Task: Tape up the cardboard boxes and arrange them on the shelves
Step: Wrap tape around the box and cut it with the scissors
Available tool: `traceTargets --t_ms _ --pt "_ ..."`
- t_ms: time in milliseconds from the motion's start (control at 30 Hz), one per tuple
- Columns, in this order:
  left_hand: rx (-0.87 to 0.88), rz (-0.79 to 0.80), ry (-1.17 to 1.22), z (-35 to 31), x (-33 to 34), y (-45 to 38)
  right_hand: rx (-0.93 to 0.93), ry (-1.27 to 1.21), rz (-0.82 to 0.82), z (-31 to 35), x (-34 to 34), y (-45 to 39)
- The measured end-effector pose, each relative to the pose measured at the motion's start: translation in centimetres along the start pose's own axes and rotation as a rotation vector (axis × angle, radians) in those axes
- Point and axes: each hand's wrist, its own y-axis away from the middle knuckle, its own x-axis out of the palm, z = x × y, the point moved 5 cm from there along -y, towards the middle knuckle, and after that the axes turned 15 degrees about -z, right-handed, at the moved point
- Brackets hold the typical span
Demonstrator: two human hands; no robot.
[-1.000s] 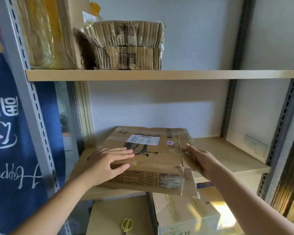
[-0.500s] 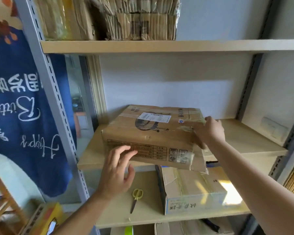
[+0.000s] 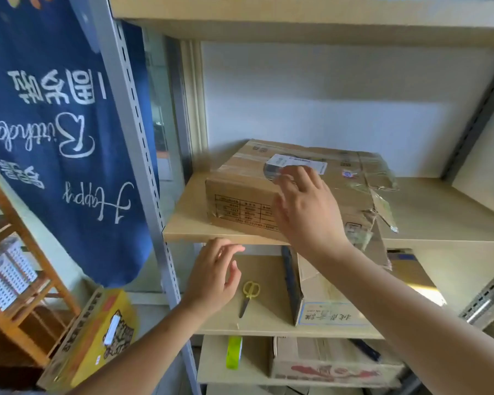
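Observation:
A flat cardboard box [image 3: 240, 192] with a white label and loose clear tape at its right corner lies on the middle shelf [image 3: 183, 223]. My right hand [image 3: 305, 206] reaches over its front edge, fingers spread and relaxed, fingertips at the label on top. My left hand [image 3: 214, 275] hovers below the shelf's front edge with loosely bent fingers, holding nothing. A second cardboard box [image 3: 325, 303] stands on the lower shelf. A yellow-green tape roll [image 3: 234, 352] stands on the shelf under that.
Yellow-handled scissors [image 3: 248, 295] lie on the lower shelf beside the second box. A printed box [image 3: 334, 363] sits on the bottom shelf. A blue banner [image 3: 54, 138] hangs left of the grey upright [image 3: 137, 138]. A yellow carton [image 3: 92, 337] and a wooden rack [image 3: 17, 252] stand at lower left.
My right hand left the box's right corner and moved left over its front and top. My left hand dropped below the shelf edge. The view tilted further down.

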Motion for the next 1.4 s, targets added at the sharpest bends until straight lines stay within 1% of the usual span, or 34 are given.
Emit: traceTargets --t_ms 67,133,200,233,267,300,400,467,500,633,733,833,933,1000,1067,1267,1400 --pt "-0.069 0.077 0.056 1.1 0.7 2.3 -0.220 -0.125 -0.031 2.9 0.9 2.0" --pt "-0.171 0.173 0.077 2.5 1.6 5.5 -0.384 -0.193 0.017 4.9 3.1 5.2" --pt "-0.350 0.281 0.032 4.2 2.3 9.3 -0.415 -0.224 0.144 5.8 6.3 9.4" --pt "-0.447 0.328 0.003 5.1 2.8 11.3 -0.388 -0.227 0.249 5.9 8.2 11.6" --pt "-0.539 0.368 -0.022 6.1 3.2 13.4 -0.337 -0.225 0.370 5.9 10.1 13.8" --pt "-0.628 0.404 -0.040 6.9 3.7 15.3 -0.247 -0.216 0.503 5.7 12.0 16.0" --pt "-0.876 0.542 -0.036 8.9 5.2 20.3 0.178 -0.173 0.867 4.4 16.2 21.5" --pt "-0.989 0.652 -0.043 9.7 6.5 22.6 0.393 -0.182 0.992 3.9 18.0 24.8" --pt "-1.031 0.700 -0.047 10.2 7.4 23.6 0.464 -0.193 1.020 3.8 18.7 26.2" --pt "-1.174 0.891 -0.053 11.8 11.2 26.4 0.582 -0.192 1.063 4.2 21.9 31.0" --pt "-1.264 0.913 -0.025 12.7 13.8 27.9 0.592 -0.167 1.082 4.6 24.1 33.7" --pt "-1.335 0.876 -0.003 13.2 16.1 29.3 0.654 -0.182 1.039 4.7 25.6 35.2" --pt "-1.449 0.795 0.127 12.9 18.0 30.4 0.720 -0.231 0.968 4.7 26.7 36.1" --pt "-1.490 0.747 0.194 12.7 18.7 30.5 0.743 -0.245 0.965 4.7 27.3 36.7" --pt "-1.499 0.717 0.210 12.6 19.2 30.5 0.752 -0.251 0.967 4.6 27.6 37.1" --pt "-1.571 0.635 0.309 11.9 17.7 31.5 0.739 -0.209 1.038 4.6 28.2 37.4" --pt "-1.769 0.630 0.412 10.9 16.0 32.9 0.717 -0.206 1.100 5.1 28.3 37.1"
